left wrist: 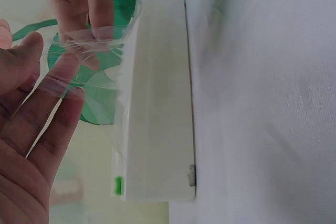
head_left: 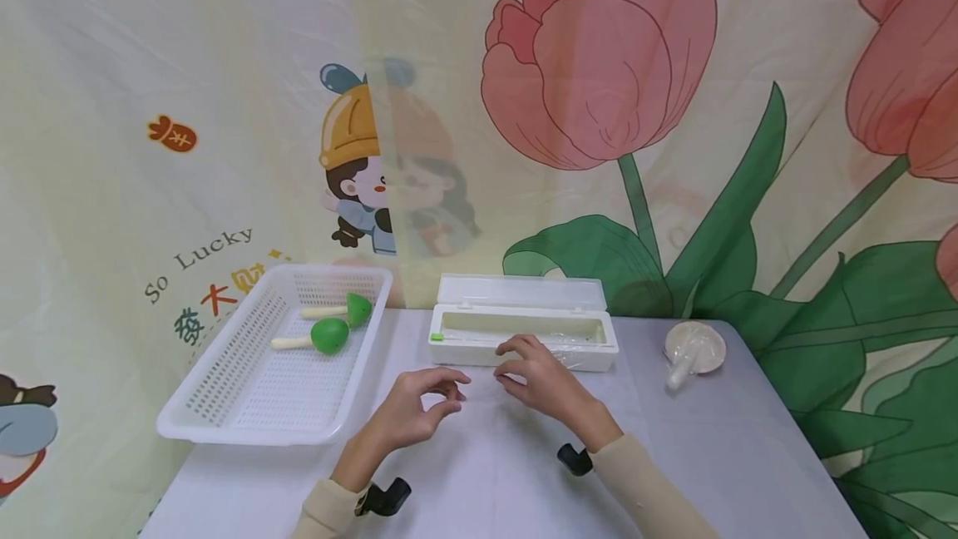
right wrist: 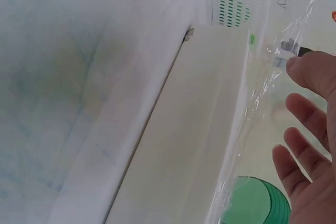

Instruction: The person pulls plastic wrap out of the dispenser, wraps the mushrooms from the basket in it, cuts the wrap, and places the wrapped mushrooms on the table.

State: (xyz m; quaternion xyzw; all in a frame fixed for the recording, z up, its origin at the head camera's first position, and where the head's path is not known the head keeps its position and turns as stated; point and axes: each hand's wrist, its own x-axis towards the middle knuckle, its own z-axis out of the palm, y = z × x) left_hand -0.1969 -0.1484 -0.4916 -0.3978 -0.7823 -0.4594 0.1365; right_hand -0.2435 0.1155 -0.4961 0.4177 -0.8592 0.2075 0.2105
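Glossy clear film (left wrist: pixel 89 85), matt plastic box (left wrist: pixel 157 98)

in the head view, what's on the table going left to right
white basket with two green maracas inside → white cling film dispenser box, lid open, with both hands in front of it → small white plunger-like thing lying at the far right
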